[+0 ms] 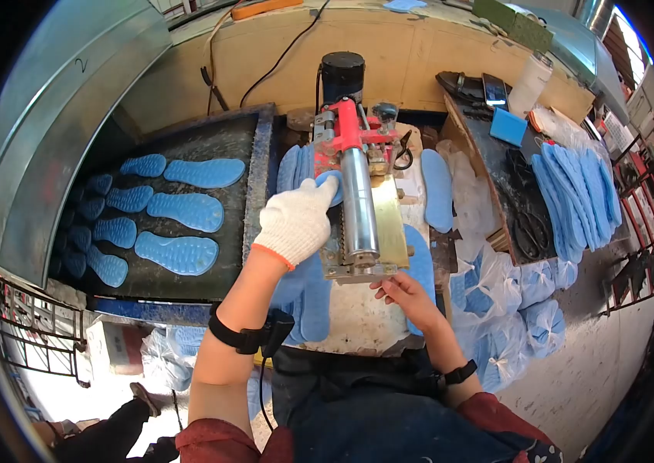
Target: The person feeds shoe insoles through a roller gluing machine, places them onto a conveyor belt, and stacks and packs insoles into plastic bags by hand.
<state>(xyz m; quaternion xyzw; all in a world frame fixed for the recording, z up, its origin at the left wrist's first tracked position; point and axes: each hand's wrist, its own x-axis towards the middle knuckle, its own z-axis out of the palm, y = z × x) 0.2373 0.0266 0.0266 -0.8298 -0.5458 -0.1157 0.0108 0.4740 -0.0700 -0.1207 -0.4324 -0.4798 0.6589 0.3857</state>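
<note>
My left hand (296, 220), in a white knitted glove with an orange cuff, is closed on a blue insole (332, 187) at the left side of a roller machine (359, 204). Part of that insole is hidden by the glove and the roller. Bare and with its fingers loosely bent, my right hand (408, 299) is beside the machine's front end; I see nothing held in it. Close by on the right lies another blue insole (420, 266), partly covered by the machine. More blue insoles (313, 305) are stacked under my left forearm.
At left, a dark conveyor belt (188, 289) carries several blue insoles. A side table (489, 174) at right bears a phone (494, 90), a bottle (530, 83) and a pile of insoles (576, 197). Bagged insoles (497, 347) are below. Another person's leg (111, 428) shows lower left.
</note>
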